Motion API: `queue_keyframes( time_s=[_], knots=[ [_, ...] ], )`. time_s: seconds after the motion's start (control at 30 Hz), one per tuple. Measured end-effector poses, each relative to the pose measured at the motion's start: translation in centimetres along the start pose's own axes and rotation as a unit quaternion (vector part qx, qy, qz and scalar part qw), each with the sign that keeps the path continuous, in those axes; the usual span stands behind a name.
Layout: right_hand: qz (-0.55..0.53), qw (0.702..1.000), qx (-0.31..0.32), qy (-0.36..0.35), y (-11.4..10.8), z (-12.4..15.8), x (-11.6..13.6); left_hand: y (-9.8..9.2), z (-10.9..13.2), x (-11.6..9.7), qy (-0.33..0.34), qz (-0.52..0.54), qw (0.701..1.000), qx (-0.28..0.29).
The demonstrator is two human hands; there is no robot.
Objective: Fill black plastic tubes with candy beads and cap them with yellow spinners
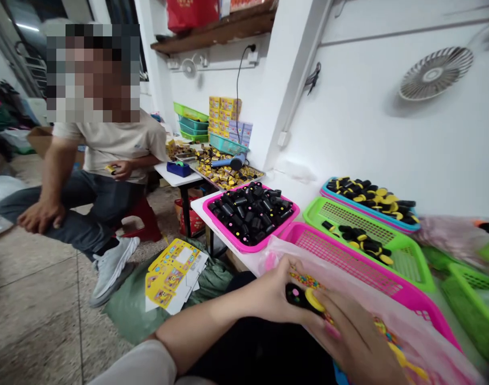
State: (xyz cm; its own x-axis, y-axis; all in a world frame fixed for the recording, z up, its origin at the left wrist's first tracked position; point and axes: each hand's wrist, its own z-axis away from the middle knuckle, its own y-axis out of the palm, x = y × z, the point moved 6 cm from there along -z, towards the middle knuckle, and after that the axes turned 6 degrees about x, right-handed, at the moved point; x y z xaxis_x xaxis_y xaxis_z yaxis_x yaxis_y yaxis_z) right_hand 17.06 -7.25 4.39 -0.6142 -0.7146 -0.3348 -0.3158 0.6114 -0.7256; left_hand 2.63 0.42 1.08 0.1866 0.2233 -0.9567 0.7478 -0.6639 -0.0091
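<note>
We note a seated person point(104, 176) well left of the pink basket point(349, 262). Just left of that basket stands a pink tray point(236, 245) of black tubes point(250, 214). Over the basket's near end, our left hand point(274, 291) and right hand point(354, 339) meet, with the fingers of both clamped on a black tube with a yellow cap point(304, 298). Beyond the basket lies a green basket point(349, 214).
</note>
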Motion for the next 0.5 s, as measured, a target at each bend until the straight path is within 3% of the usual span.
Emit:
queue_keyframes(
  time_s=[0.17,0.3,0.4,0.5],
  knots=[
    [-0.111,0.986,0.033,0.123,1.2,-1.1,-4.0,-1.1,1.1,-1.8,0.013,-0.030,0.999,0.006],
    [-0.150,0.956,0.072,0.241,2.4,0.3,-8.9,-1.9,2.4,-3.3,-0.002,-0.096,0.995,-0.013],
    [-0.173,0.929,0.116,0.307,3.9,1.6,-11.8,-1.8,3.1,-4.5,0.016,-0.160,0.987,-0.018],
    [-0.169,0.915,0.112,0.349,4.7,1.7,-15.3,-1.2,3.5,-4.9,0.010,-0.184,0.983,-0.005]
  ],
)
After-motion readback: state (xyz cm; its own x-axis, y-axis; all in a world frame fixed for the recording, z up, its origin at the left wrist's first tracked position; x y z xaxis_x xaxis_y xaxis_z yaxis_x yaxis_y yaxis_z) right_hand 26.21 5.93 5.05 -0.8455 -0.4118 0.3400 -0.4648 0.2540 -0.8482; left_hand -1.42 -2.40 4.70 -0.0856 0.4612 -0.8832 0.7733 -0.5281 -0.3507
